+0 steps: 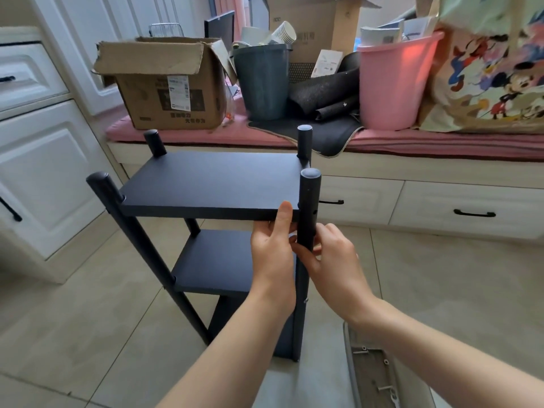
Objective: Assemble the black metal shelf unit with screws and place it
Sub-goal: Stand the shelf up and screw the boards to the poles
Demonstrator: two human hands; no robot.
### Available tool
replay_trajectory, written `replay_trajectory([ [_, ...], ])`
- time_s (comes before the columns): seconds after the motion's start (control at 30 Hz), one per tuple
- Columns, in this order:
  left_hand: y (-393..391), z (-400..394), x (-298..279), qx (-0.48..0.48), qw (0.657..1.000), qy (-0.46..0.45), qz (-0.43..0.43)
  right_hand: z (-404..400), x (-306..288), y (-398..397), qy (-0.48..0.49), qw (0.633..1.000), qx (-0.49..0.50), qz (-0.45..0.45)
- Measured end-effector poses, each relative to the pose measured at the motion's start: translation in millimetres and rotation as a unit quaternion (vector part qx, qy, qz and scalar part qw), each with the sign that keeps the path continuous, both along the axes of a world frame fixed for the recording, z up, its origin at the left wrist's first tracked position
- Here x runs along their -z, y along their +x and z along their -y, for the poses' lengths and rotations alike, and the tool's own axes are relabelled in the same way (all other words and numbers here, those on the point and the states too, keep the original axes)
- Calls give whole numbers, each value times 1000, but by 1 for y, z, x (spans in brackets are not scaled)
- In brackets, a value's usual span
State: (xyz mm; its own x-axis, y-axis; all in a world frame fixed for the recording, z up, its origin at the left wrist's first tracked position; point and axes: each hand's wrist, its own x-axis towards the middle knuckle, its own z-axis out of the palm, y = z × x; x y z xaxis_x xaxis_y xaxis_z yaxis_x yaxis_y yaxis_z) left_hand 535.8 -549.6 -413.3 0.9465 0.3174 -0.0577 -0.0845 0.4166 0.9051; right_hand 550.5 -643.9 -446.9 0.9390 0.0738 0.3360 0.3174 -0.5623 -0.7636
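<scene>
Shelf unit (212, 219) stands upright on the floor tiles, in front of the window bench (412, 178). Four posts and at least two boards are in. My left hand (272, 254) pinches the top board's (206, 184) near edge; my right hand (332, 260) is curled around the near-right post (309, 207). An open hole on that post suggests a missing screw. Loose screws (382, 375) lie by the unit's foot. Final placement is still left.
</scene>
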Motion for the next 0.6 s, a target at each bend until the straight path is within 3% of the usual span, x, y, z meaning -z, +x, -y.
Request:
replay_trajectory([
  [0.2, -17, 15, -4, 40, 999, -3, 22, 18, -4, -15, -3, 1000, -9, -7],
  [0.37, -24, 18, 2, 29, 997, 68, 23, 32, -9, -17, 13, 998, -64, -11],
  [0.47, -24, 20, 4, -3, 997, 79, 15, 44, -7, -12, -30, 990, -132, -39],
  [0.6, -23, 18, 5, -8, 995, 94, 28, 73, 8, -1, -139, 974, -149, -102],
])
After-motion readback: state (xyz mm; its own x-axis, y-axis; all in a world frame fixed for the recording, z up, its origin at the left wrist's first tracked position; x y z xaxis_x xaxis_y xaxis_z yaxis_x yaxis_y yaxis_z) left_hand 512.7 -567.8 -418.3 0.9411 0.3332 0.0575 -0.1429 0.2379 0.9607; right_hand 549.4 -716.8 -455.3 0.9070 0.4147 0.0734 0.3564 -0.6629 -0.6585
